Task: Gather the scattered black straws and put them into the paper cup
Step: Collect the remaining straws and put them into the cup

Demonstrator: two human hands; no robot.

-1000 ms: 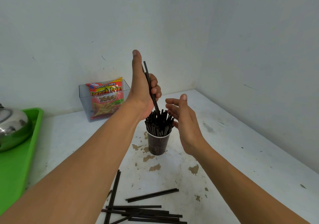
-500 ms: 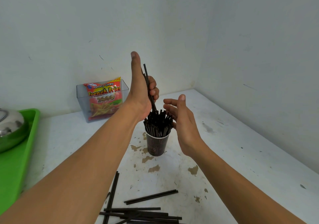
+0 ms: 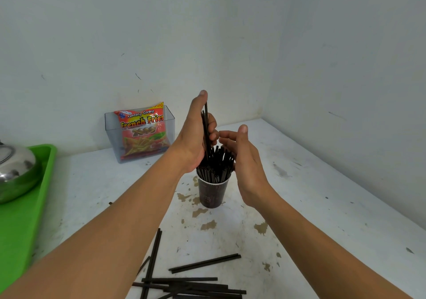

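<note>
Left hand: your left hand (image 3: 196, 135) is raised over the paper cup (image 3: 213, 193), thumb pointing up along the held straws (image 3: 205, 123), the other fingers curled round them.
Held straws: a few thin black ones, close to upright, their lower ends down among the straws in the cup (image 3: 215, 166).
Right hand: your right hand (image 3: 245, 160) holds nothing. The palm faces the bundle from the right and the fingers are relaxed, lightly bent, near the straw tops. You cannot tell from here whether they touch.
Paper cup: dark with a pale rim, upright on the white table (image 3: 322, 206), between your two wrists and packed with black straws that fan out above the rim.
Loose straws: the loose straws (image 3: 191, 286) lie flat in a crossed heap at the near edge of the table, between your forearms and well apart from the cup. One (image 3: 204, 263) lies alone just beyond the heap.
Table: brown stains around and in front of the cup.
Far left: a French Fries snack bag (image 3: 143, 135) stands in a clear plastic box (image 3: 110, 132) against the wall.
Left edge: a green tray (image 3: 30, 206) carries a shiny metal pot (image 3: 16, 174).
</note>
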